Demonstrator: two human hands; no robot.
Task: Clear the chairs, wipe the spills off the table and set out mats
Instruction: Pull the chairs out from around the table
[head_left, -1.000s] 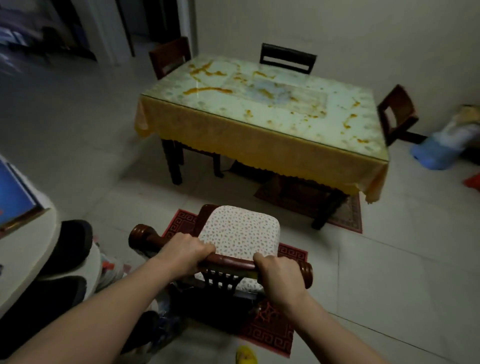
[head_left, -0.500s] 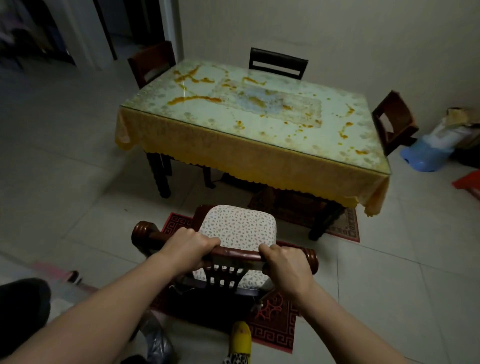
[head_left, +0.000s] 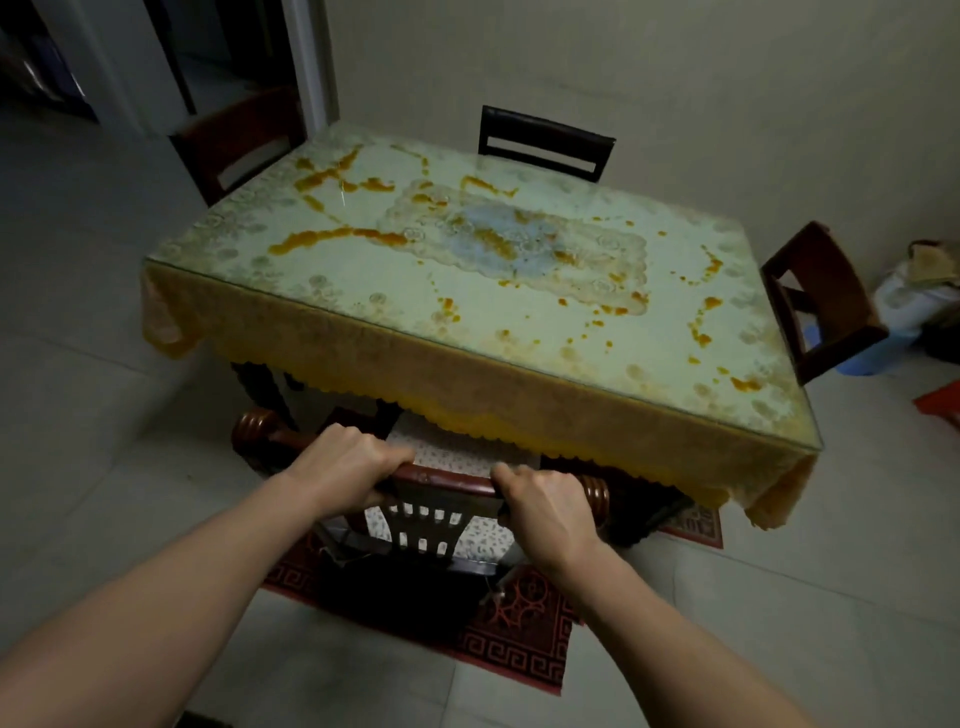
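Note:
A dark wooden chair (head_left: 441, 475) with a white patterned seat cushion (head_left: 452, 460) stands at the near side of the table, its seat partly under the yellow cloth. My left hand (head_left: 345, 465) and my right hand (head_left: 540, 506) both grip the chair's top rail. The glass-topped table (head_left: 363, 291) carries orange spills (head_left: 332, 236) streaked across its left, middle and right parts. No mats lie on the table.
Three more chairs stand round the table: one at the far side (head_left: 545, 143), one at the left (head_left: 244, 140), one at the right (head_left: 821, 296). A red patterned rug (head_left: 519, 649) lies under the near chair. A blue bucket (head_left: 857, 358) and bags sit by the right wall.
I have walked forward with the chair in both hands. The chair has moved from the open floor up to the table, and its seat now sits partly under the cloth.

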